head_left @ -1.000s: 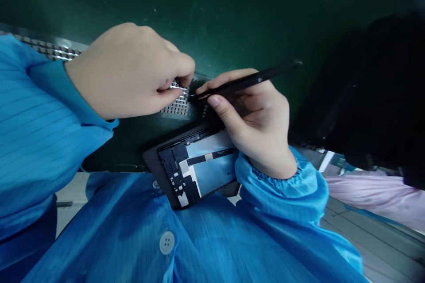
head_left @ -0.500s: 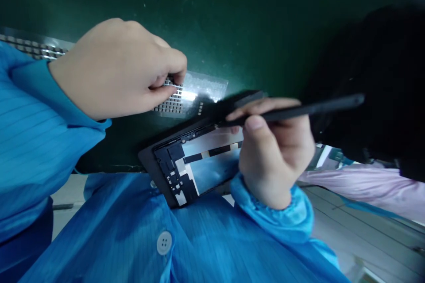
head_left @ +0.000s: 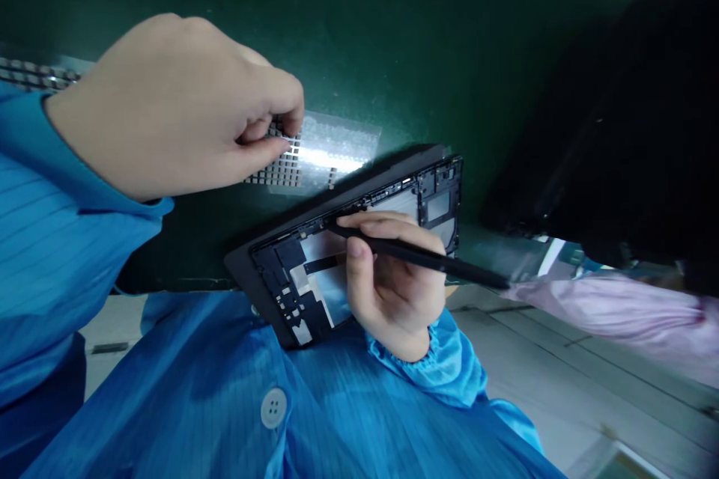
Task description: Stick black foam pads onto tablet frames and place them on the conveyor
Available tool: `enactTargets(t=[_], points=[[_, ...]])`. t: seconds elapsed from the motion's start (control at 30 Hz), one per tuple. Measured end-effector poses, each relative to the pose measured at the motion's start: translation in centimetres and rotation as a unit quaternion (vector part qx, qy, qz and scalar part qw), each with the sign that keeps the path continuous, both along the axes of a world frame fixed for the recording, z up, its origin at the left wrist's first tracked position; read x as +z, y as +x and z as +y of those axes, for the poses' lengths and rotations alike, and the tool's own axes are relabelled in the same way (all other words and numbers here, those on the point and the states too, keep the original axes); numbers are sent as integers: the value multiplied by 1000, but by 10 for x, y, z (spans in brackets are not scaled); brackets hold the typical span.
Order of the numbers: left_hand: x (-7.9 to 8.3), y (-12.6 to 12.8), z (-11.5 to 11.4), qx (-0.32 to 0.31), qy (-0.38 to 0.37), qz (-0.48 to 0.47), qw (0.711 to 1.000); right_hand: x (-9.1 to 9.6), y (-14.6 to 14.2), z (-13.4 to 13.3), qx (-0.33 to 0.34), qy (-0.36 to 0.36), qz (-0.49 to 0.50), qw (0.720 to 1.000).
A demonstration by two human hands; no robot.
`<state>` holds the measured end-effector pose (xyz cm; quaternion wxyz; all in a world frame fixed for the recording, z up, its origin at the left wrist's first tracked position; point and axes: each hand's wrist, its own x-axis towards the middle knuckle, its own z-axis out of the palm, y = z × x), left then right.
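1. Upper left of the frame: the left hand [head_left: 168,108] pinches the edge of a clear sheet [head_left: 314,153] carrying rows of small dark squares; the hand hides much of the sheet, and its far left end is cut off by the blue sleeve [head_left: 61,239].
2. Centre: an open device frame [head_left: 348,247] lies tilted on the green mat [head_left: 393,37]; no writing is legible on it.
3. Centre right: the right hand [head_left: 393,277] grips black tweezers [head_left: 421,254], tips touching the frame's upper edge.
4. Right: a dark blurred mass [head_left: 629,127], unidentifiable.

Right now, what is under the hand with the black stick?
Under the right hand holding the tweezers lies an opened black device frame. The hand covers its middle, so that part cannot be seen.
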<state>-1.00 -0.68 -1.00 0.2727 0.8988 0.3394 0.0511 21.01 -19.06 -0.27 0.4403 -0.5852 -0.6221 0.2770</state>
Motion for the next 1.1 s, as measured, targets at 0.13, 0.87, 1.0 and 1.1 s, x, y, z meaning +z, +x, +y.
enactTargets(t=[0.13, 0.87, 1.0, 1.1], points=[[1, 1, 2, 4, -19, -3, 1000, 15, 11, 22, 32, -22, -20, 999], [2, 0, -1, -5, 44, 63, 997, 4, 30, 88, 116, -101, 94, 983], [-4, -5, 2, -3, 54, 39, 998, 3, 38, 51, -110, -5, 152, 982], [-10, -11, 5, -2, 28, 24, 999, -6, 39, 28, -173, 25, 102, 979]])
